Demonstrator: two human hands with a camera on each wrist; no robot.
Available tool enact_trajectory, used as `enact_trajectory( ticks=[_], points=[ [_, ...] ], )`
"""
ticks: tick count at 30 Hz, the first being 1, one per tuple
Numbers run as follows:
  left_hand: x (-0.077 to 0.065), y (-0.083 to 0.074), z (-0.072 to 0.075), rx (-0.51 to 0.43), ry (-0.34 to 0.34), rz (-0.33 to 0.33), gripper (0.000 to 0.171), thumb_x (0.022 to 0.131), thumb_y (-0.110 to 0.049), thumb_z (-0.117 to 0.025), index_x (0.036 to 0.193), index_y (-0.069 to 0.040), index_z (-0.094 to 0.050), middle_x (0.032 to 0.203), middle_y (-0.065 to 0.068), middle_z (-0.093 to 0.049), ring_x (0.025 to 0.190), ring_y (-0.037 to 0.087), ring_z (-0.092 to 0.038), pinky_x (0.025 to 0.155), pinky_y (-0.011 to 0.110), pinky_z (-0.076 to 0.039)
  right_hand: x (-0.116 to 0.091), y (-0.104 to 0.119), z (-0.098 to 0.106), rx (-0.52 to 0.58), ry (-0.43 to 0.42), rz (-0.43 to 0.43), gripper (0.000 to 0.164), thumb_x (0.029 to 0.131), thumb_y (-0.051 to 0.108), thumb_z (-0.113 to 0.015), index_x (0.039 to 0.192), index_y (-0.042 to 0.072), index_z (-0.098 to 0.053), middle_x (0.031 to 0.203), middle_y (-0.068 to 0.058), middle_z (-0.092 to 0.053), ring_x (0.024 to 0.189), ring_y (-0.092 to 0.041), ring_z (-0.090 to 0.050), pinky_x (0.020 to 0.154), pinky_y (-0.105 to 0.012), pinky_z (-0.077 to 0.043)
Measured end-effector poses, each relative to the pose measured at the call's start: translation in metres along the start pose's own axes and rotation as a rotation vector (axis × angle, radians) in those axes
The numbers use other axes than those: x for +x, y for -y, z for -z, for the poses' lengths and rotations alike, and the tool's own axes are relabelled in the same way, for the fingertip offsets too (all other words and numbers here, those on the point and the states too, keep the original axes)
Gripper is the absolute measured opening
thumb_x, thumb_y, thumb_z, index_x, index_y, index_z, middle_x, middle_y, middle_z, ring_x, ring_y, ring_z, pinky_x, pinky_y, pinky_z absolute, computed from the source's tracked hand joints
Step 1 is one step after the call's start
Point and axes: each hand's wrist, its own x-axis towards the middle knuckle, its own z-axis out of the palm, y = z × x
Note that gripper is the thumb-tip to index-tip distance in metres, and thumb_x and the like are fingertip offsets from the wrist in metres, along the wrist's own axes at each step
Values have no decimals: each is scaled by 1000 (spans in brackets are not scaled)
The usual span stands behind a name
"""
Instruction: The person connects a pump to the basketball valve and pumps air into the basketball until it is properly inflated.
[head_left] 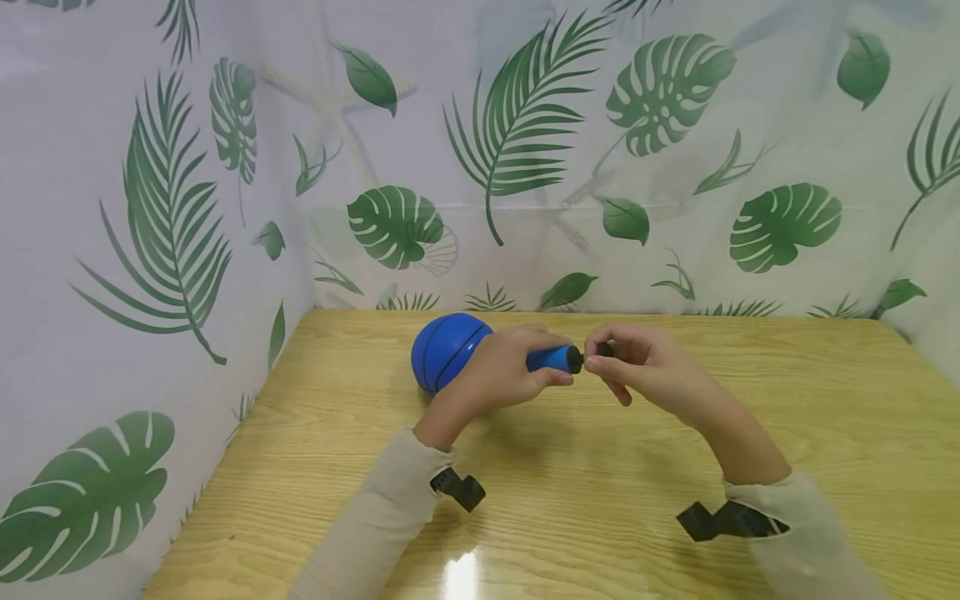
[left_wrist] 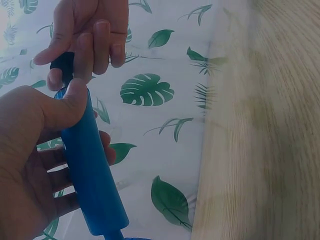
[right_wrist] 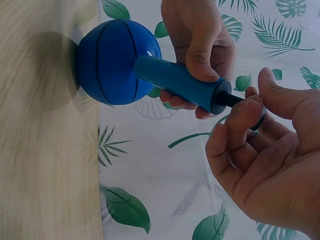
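Observation:
A small blue ball (head_left: 447, 352) with black seam lines sits on the table, just beyond my left wrist. My left hand (head_left: 504, 367) grips the blue barrel of a hand pump (left_wrist: 95, 170), thumb along one side and fingers round the other. The pump's far end meets the ball in the right wrist view. At its near end, a black handle (right_wrist: 260, 119) on a short black rod sticks out of the black cap. My right hand (head_left: 643, 367) has its curled fingers at this handle, pinching it; the fingers partly hide it.
The wooden table (head_left: 570, 517) runs to a white cloth backdrop (head_left: 525, 267) printed with green leaves, which also covers the left side. A black wrist camera (head_left: 459, 488) is strapped on the left sleeve, another camera (head_left: 731, 521) on the right.

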Motion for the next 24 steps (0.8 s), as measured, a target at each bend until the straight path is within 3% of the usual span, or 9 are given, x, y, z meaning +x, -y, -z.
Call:
enact_trajectory(
  ticks=[14, 24],
  points=[
    [0, 1, 2, -42, -3, 4, 42, 96, -36, -72, 135, -19, -68, 102, -2, -66, 79, 13, -56, 69, 24, -44, 0, 2, 0, -16, -22, -27, 11, 104, 10, -59, 108, 0, -62, 67, -1, -50, 53, -22, -48, 52, -33, -46],
    [-2, 5, 7, -45, -13, 27, 45, 95, -38, -72, 136, -20, -67, 119, -1, -70, 94, 13, -64, 81, 29, -52, -5, 9, 6, -23, -40, -17, 8, 104, 9, -58, 108, 3, -62, 67, 1, -49, 53, -21, -47, 52, -34, -45]
  ],
)
